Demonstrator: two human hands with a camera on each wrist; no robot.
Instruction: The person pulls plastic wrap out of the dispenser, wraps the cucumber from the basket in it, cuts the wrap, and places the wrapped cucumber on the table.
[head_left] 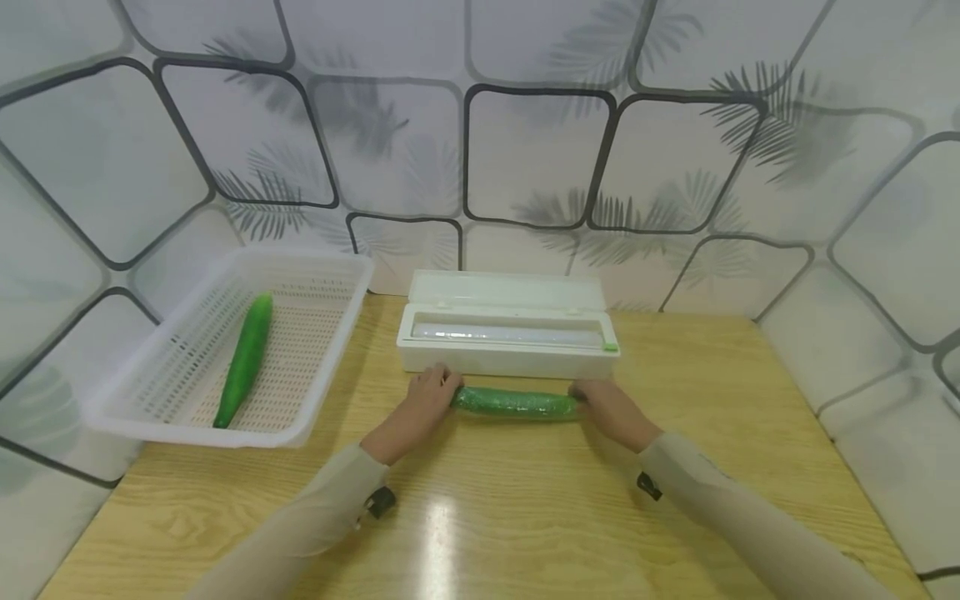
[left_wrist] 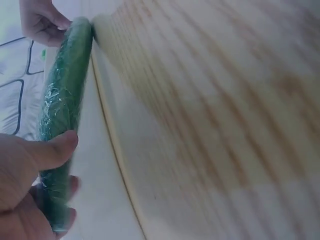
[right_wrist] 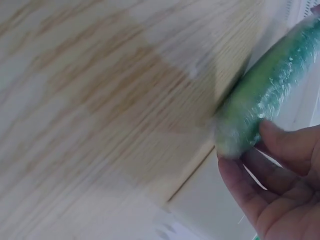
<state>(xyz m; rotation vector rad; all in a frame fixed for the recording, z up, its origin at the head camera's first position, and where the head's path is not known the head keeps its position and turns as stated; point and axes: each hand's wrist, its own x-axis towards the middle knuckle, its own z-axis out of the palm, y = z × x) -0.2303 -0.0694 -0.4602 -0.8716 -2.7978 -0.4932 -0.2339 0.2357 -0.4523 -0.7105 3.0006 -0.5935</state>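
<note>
A cucumber wrapped in clear film (head_left: 517,403) lies crosswise between the two hands in the head view. The left hand (head_left: 429,398) grips its left end, thumb on one side and curled fingers on the other, as the left wrist view shows on the wrapped cucumber (left_wrist: 65,95). At the other end the right hand (head_left: 611,410) pinches the tip between thumb and fingers. In the right wrist view the film on the cucumber (right_wrist: 272,90) looks wrinkled and shiny. Just behind it stands a white cling film box (head_left: 510,362), lid up, with a film roll (head_left: 510,334) inside.
On the left, a white plastic basket (head_left: 315,367) holds one unwrapped cucumber (head_left: 246,358). Everything stands on a wooden table (head_left: 525,517), and a patterned wall covering (head_left: 540,158) rises behind it. A small green piece (head_left: 611,347) sits at the box's right end.
</note>
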